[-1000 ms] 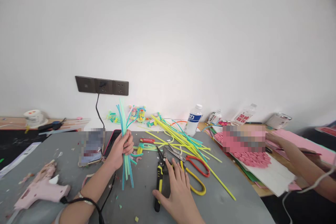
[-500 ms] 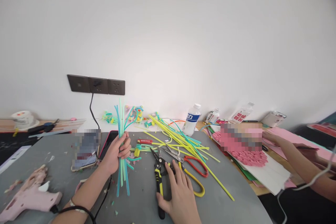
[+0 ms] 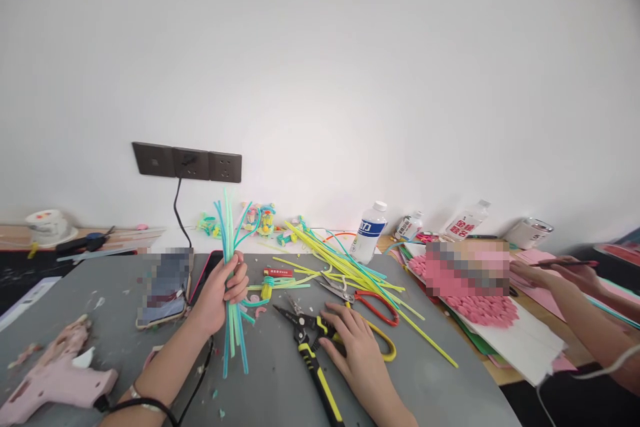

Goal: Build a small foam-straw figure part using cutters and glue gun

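Upright in my left hand (image 3: 234,280) is a bunch of blue and pale green pipe cleaners (image 3: 229,227), the closed fingers wrapped round its middle. My right hand (image 3: 357,347) lies palm down with its curled fingers and thumb on one handle of black-and-yellow pliers (image 3: 301,333). These pliers lie spread on the table, their jaws pointing up and left; the other handle (image 3: 323,383) is free. Just beyond the right hand lie scissors (image 3: 377,307) with a red and a yellow loop, partly covered by it. Yellow pipe cleaners (image 3: 345,263) are strewn behind them.
A pink glue gun (image 3: 60,377) lies at the left, near a phone (image 3: 167,287). Bottles (image 3: 370,233) and small pipe-cleaner figures (image 3: 260,219) stand along the wall. At the right, another person's hands (image 3: 540,273) are over pink paper beside a pink fluffy piece (image 3: 483,307).
My right hand has moved right and its fingers have curled more. The pliers have turned, jaws swinging left and the free handle right. My left hand stays nearly still with its bunch.
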A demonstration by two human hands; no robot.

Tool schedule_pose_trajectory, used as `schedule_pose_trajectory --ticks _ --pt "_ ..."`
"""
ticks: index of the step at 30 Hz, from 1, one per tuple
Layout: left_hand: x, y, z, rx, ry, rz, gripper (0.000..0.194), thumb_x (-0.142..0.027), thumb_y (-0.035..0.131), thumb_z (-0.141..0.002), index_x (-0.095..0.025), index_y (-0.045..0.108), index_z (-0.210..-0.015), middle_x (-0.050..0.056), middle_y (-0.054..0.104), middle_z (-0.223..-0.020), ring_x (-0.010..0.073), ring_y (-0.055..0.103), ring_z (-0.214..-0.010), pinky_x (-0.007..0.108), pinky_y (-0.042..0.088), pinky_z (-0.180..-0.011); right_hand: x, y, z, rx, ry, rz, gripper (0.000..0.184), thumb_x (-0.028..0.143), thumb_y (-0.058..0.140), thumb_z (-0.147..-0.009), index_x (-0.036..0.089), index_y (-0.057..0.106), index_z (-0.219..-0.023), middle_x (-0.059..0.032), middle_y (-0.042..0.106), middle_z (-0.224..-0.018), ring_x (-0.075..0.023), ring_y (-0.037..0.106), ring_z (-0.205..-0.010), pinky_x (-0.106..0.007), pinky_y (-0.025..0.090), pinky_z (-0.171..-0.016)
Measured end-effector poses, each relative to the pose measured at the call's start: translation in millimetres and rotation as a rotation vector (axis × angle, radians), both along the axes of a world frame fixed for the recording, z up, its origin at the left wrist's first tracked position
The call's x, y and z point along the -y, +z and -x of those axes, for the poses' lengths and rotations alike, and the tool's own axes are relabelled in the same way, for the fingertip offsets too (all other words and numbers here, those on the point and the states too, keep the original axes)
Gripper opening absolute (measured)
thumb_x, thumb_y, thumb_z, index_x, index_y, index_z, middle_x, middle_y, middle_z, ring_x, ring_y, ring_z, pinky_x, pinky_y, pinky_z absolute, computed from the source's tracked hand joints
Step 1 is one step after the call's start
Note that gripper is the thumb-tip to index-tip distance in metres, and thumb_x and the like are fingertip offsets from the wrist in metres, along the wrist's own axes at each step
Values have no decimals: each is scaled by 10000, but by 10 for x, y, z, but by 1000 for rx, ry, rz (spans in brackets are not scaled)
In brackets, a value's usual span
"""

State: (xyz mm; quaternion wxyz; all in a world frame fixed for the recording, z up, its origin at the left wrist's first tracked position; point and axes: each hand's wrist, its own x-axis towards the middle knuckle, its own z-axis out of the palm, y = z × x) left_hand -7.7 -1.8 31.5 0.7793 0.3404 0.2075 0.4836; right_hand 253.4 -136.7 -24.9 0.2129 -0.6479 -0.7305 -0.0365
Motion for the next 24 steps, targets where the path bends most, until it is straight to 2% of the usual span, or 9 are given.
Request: schedule_pose_trajectory --ticks 2,5,12,17,21,24 --pt "-2 -4 -2 2 5 5 249 -365 684 -861 -174 524 -845 -118 296 -513 19 178 -348 139 242 -349 26 50 -75 -20 66 16 213 301 557 -919 286 650 -1111 -73 641 -1238 -253 607 -1118 -391 515 -901" --pt "-5 -1 -4 -5 14 7 259 -371 693 -852 -175 525 -842 -117 301 -510 20 180 -350 140 245 -352 42 48 -128 -27 72 1 174 244 522 -929 282 657 -1033 -64 662 -1209 -245 613 -1107 -395 507 -889" --pt "-5 22 10 -5 26 6 263 -377 688 -855 -174 523 -829 -115 306 -516 21 185 -353 146 261 -361 -183 -158 -268 -111 -49 -62 215 279 444 -964 222 636 -1040 -113 663 -1215 -259 614 -1112 -474 429 -960" --pt "-14 16 7 14 38 13 254 -361 698 -847 -173 527 -846 -119 308 -510 18 176 -349 140 247 -355 -436 -193 -422 -173 -112 -46 241 329 444 -942 210 646 -1001 -126 668 -1194 -284 610 -1093 -501 427 -937" --pt "-40 14 23 51 70 6 228 -326 699 -848 -170 534 -836 -118 310 -502 13 184 -338 138 238 -350 -512 -73 -410 -186 -134 -15 235 264 463 -892 222 638 -1044 -108 674 -1176 -302 598 -1112 -548 396 -962" --pt "-65 7 48 107 99 14 185 -289 664 -877 -169 534 -824 -115 303 -501 12 201 -329 137 238 -351 -472 134 -169 -223 -87 -79 324 164 438 -864 230 602 -1136 -107 654 -1202 -294 575 -1151 -559 349 -1026"
